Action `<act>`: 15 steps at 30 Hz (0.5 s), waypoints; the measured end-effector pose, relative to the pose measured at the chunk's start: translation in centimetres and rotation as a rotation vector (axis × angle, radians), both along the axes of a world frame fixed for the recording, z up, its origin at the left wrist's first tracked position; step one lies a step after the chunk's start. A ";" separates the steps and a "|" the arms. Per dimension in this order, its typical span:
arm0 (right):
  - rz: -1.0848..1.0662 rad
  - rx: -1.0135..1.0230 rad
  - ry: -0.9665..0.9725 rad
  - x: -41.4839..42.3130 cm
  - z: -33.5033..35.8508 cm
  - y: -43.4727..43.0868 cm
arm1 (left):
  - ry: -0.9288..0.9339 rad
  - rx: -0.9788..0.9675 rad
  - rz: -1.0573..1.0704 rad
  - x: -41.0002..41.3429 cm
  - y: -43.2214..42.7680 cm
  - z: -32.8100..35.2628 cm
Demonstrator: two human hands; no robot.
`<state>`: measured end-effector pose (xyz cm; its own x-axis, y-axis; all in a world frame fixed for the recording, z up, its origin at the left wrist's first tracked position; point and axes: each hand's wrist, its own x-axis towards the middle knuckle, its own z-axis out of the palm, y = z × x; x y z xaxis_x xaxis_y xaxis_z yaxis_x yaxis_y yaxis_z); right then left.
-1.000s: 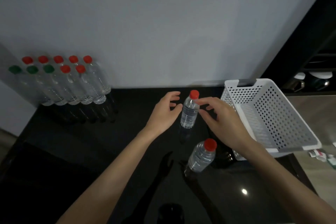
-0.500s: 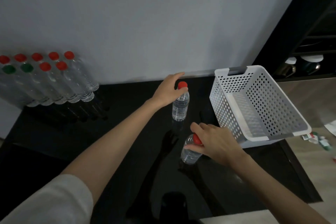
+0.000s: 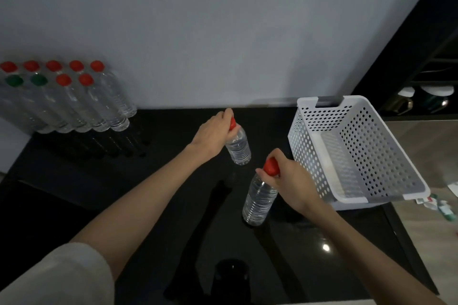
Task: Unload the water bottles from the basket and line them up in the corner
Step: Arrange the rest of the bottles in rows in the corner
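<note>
Two clear water bottles with red caps are on the black counter in the middle. My left hand [image 3: 215, 134] grips the far bottle [image 3: 239, 150] at its cap and neck. My right hand [image 3: 291, 182] grips the near bottle [image 3: 260, 199] by its red cap, and this bottle is tilted. The white perforated basket [image 3: 357, 153] stands to the right with nothing in it. In the left corner against the wall, several bottles [image 3: 81, 104] stand in two rows, most with red caps and two with green.
The black counter [image 3: 153, 193] is glossy and shows reflections. Its right edge runs just past the basket, with small packets [image 3: 438, 205] on the wooden surface beyond. A dark shelf unit [image 3: 426, 77] with bowls stands at the far right.
My left hand has closed around the far bottle's cap. My right hand has taken the near bottle by its cap and tilted it up. The view has shifted slightly.
</note>
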<state>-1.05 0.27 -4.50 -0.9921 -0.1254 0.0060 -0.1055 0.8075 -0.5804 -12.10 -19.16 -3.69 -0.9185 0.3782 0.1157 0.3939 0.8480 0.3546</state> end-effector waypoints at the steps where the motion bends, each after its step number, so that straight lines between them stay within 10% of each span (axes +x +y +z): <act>1: 0.007 -0.008 -0.004 -0.2 0.0 -0.3 | -0.009 0.013 0.019 0.4 -0.8 -0.2; 15: 0.143 -0.038 -0.045 -10.0 1.5 -12.2 | 0.025 0.093 0.243 0.0 -15.5 1.2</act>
<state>-11.05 -11.90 -2.95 -0.9636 -0.2657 -0.0306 -0.1910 0.7637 -0.6167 -12.10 -34.69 -2.45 -0.9775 0.1333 0.1632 0.1919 0.8830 0.4283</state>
